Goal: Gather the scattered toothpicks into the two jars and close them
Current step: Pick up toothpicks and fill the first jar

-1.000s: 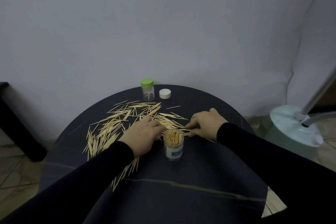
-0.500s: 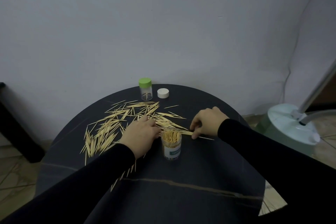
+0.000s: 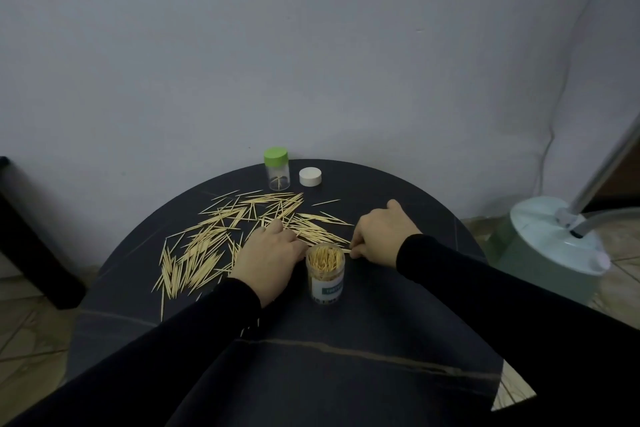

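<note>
A round dark tabletop (image 3: 346, 340) carries a wide scatter of toothpicks (image 3: 221, 239), spread mostly across its left and middle part. Near the middle stands an open jar (image 3: 325, 274), upright, packed with toothpicks standing on end, a green label on its side. At the far edge stands a second jar (image 3: 277, 174), clear, closed with a green lid and nearly empty, with only a few sticks visible at its bottom. Just right of it lies a white lid (image 3: 310, 177), apart from both jars.

The left hand (image 3: 268, 258) rests palm down on the toothpicks just left of the open jar, fingers reaching into the pile; whether its grip holds any sticks I cannot tell. The right hand (image 3: 379, 236) sits just right of the open jar's rim, its grip narrow, fingers curled and pinching a few toothpicks close to the tabletop. Both sleeves are black.

Off the tabletop to the right stands a pale green fan base (image 3: 547, 253)
</note>
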`<action>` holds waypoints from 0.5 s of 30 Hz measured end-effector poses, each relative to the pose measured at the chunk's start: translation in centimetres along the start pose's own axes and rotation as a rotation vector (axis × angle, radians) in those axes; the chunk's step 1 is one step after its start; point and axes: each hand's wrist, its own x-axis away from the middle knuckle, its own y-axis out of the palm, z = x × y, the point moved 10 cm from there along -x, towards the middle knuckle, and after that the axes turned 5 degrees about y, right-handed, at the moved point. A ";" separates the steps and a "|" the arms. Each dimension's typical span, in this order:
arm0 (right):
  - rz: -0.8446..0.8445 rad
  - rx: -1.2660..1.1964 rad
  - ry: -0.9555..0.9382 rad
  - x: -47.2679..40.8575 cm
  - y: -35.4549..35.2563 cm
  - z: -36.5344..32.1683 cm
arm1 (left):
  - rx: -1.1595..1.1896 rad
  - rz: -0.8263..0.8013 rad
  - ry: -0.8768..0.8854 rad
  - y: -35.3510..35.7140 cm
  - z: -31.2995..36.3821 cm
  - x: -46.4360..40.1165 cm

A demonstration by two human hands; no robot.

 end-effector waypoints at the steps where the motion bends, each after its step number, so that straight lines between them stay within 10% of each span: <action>1: -0.001 0.011 -0.003 0.0 0.0 -0.2 | -0.004 -0.005 0.008 0.0 0.2 0.0; 15: 0.042 0.096 -0.055 0.0 0.8 -1.2 | 0.091 0.073 -0.141 -0.7 -1.5 0.6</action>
